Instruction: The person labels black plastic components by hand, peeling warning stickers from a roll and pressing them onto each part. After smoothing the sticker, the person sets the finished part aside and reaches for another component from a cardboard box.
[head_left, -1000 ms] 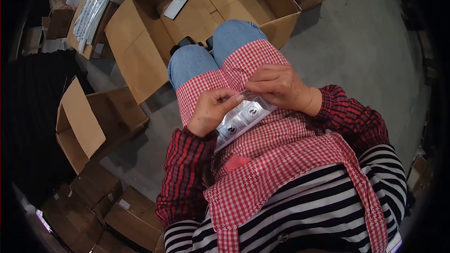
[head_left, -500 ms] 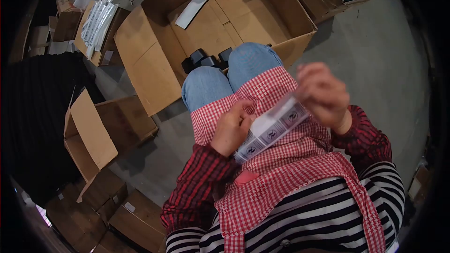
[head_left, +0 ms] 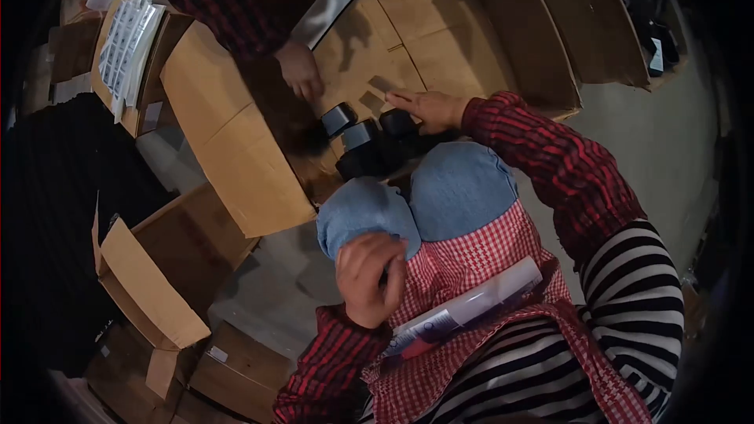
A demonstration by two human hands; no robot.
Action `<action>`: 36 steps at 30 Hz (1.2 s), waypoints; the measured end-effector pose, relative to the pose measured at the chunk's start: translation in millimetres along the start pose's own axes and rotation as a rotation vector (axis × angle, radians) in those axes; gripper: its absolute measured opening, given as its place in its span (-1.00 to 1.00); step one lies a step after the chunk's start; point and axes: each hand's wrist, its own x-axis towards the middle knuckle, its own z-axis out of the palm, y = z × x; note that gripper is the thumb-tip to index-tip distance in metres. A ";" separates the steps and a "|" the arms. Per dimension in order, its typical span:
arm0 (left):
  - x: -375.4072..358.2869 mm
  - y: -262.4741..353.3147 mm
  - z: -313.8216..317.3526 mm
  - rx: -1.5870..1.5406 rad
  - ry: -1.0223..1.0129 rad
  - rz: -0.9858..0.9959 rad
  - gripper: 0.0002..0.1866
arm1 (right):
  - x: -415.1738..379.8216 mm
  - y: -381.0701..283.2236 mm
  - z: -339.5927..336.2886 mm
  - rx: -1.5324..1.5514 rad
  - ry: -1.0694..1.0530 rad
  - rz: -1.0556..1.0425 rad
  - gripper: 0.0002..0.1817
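My right hand [head_left: 430, 110] reaches into the large cardboard box [head_left: 228, 133], fingers stretched out above one of several black blocky objects [head_left: 399, 122], with fingertips right at it. More black objects [head_left: 361, 137] lie clustered beside it, near my knees. My left hand [head_left: 369, 276] is over my left knee, its fingers curled in and nothing visible in them. Across my apron lies a clear plastic sleeve [head_left: 471, 298] with printed labels along it, partly covered by an apron fold.
Another person's hand [head_left: 300, 71] reaches into the large box from the far left, beside a shiny flat strip [head_left: 330, 9]. Left of it stands a carton of plastic sleeves [head_left: 129, 47]. A smaller open box [head_left: 153, 286] sits at lower left, further boxes at right.
My right hand has let go of the plastic sleeve and moved forward into the box. My left hand has left the sleeve, which now lies on my lap. Another person's arm has come in.
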 end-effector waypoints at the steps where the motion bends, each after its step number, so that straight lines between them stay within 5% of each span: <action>1: -0.2 -1.8 0.0 -0.001 0.012 -0.008 -0.76 | 9.0 5.7 9.8 0.007 -0.008 -0.004 0.08; 6: 7.6 -5.5 -0.2 -0.015 0.004 -0.041 -0.75 | 49.4 35.1 56.1 -0.260 -0.073 -0.156 0.02; 13: 7.1 -6.4 2.3 -0.024 0.007 -0.014 -0.76 | 24.6 12.3 9.2 -0.275 -0.016 -0.026 -0.02; 16: 9.9 -2.5 1.7 -0.040 0.043 0.019 -0.78 | -21.2 15.9 -37.6 -0.080 0.285 0.080 0.02; 18: 6.9 -4.7 4.6 -0.070 0.078 0.040 -0.82 | -59.3 14.1 -65.5 0.457 0.547 0.071 0.09; 19: 5.5 -5.0 4.3 -0.078 0.090 0.073 -0.82 | -80.8 -5.4 -84.3 0.428 0.570 0.068 0.09; 21: 5.4 -2.7 -0.5 -0.179 0.055 -0.018 -0.86 | -133.7 -70.0 -118.6 1.053 0.600 -0.101 0.07; 22: 2.9 -1.2 -5.2 -0.212 0.013 -0.204 -0.89 | -153.1 -91.2 -126.5 1.056 0.578 -0.243 0.08; 24: 21.9 7.9 -17.7 -0.696 0.036 -0.579 -0.70 | -188.4 -142.3 -134.3 1.032 0.544 -0.443 0.12; 25: 31.0 17.0 -28.5 -0.970 -0.114 -0.676 -0.40 | -196.1 -164.4 -130.4 1.038 0.542 -0.541 0.13; 28: 34.2 58.2 -36.7 -1.295 -0.581 -0.740 -0.19 | -208.7 -225.1 -117.4 1.036 0.489 -0.650 0.17; 31: 19.1 78.9 -36.7 -1.815 -0.744 -0.470 -0.28 | -207.7 -262.0 -103.1 0.983 0.405 -0.707 0.17; 36: -25.9 108.7 -45.6 -1.425 -0.258 -0.380 -0.60 | -213.1 -287.4 -101.2 1.082 0.603 -0.721 0.14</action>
